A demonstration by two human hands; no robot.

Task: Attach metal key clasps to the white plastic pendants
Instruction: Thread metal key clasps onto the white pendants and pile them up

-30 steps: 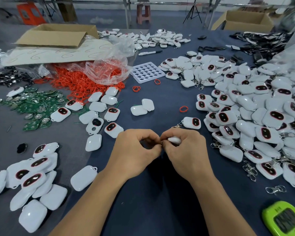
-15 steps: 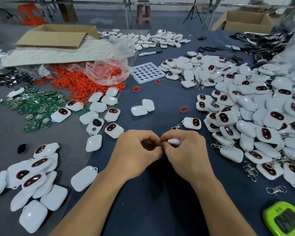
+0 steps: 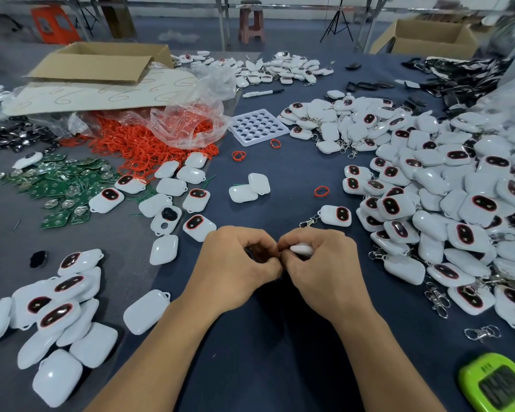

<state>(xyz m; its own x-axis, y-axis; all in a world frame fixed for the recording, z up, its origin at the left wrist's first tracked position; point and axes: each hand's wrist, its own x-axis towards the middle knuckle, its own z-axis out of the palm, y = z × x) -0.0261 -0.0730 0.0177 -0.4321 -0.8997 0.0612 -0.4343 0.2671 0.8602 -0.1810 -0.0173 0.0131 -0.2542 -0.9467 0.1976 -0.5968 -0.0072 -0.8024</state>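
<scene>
Both hands meet over the middle of the desk (image 3: 259, 361), a little in from its near edge, knuckles up and fingertips touching. The right hand (image 3: 324, 272) curls its fingers round a white pendant (image 3: 302, 249), of which only a narrow sliver shows between thumb and forefinger. That sliver's long axis runs left to right, roughly parallel to the near edge, and its left end points at the left hand's fingertips. Its loop end is hidden. The left hand (image 3: 235, 272) is tightly curled with its fingertips pressed against the right hand's. Whether it pinches a clasp cannot be told, since the fingers cover the gap. Just beyond the right hand lies a finished pendant (image 3: 336, 215), dark window up, with its metal clasp (image 3: 308, 223) trailing to the left. A large heap of pendants (image 3: 443, 188) fills the right side of the desk, and a smaller group of pendants (image 3: 57, 307) lies toward the near left corner. Loose clasps (image 3: 482, 333) lie near the right edge, beyond a green timer (image 3: 500, 385) in the near right corner. Orange rings (image 3: 137, 144) and green circuit boards (image 3: 57, 185) occupy the left side.
</scene>
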